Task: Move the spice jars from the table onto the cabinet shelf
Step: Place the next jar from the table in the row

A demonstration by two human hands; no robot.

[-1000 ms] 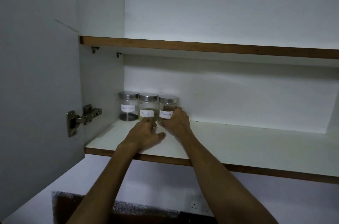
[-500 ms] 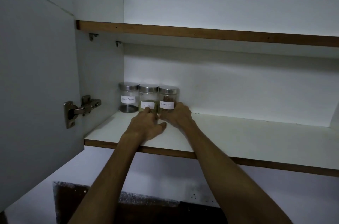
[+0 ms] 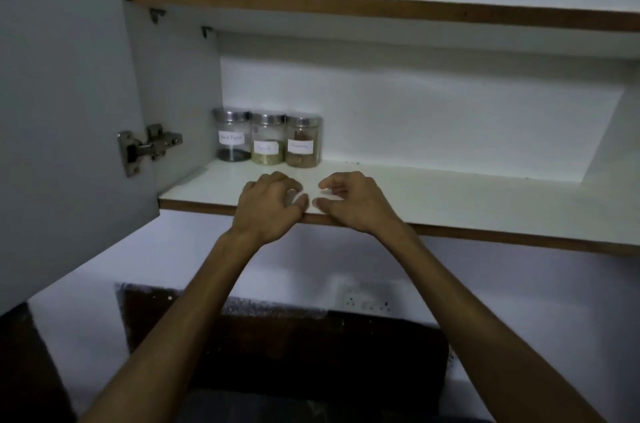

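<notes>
Three glass spice jars with metal lids and white labels stand in a row at the back left of the lower cabinet shelf [image 3: 450,200]: a left jar [image 3: 232,138] with dark contents, a middle jar [image 3: 267,142] with greenish contents, a right jar [image 3: 303,144] with brown contents. My left hand [image 3: 270,206] and my right hand [image 3: 349,200] hover side by side at the shelf's front edge, apart from the jars. Both hold nothing, fingers loosely curled.
The grey cabinet door [image 3: 62,110] stands open at the left with a metal hinge [image 3: 145,148]. An upper shelf [image 3: 381,8] runs above. Below are a white wall with a socket [image 3: 367,299] and a dark counter [image 3: 277,353].
Both hands have let go of the middle and right jars and drawn back toward the shelf's front edge. The jars stay in their row.
</notes>
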